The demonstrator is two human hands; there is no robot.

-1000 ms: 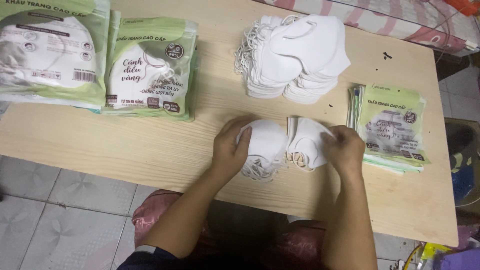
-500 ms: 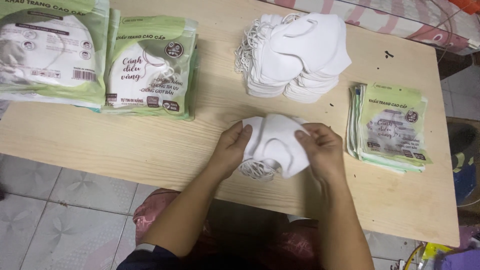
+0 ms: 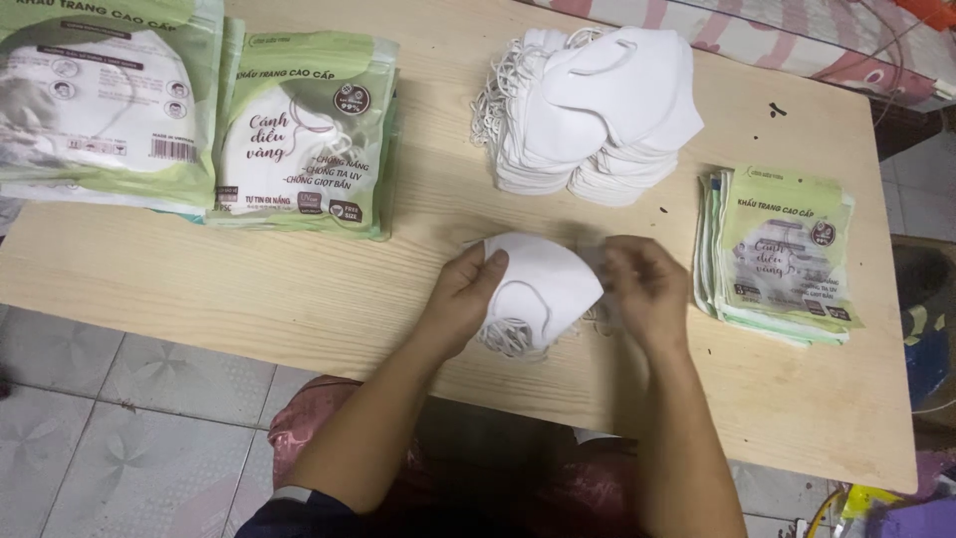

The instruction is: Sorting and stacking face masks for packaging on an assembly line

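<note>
Where measured from the wooden table (image 3: 299, 289), ordered by size:
Packed bags (image 3: 299, 139): far-left corner, stacked, green and white.
Loose mask pile (image 3: 597, 110): far centre, white, ear loops trailing.
Empty pouches (image 3: 782, 254): right side, flat stack.
Folded mask (image 3: 543, 289): near centre; a second ago two halves lay spread, now closed into one, folding step judged done.
Left hand (image 3: 468, 294): pinching folded mask's left edge.
Right hand (image 3: 647, 284): fingers curled at right edge, blurred; grip cannot be told.
</note>
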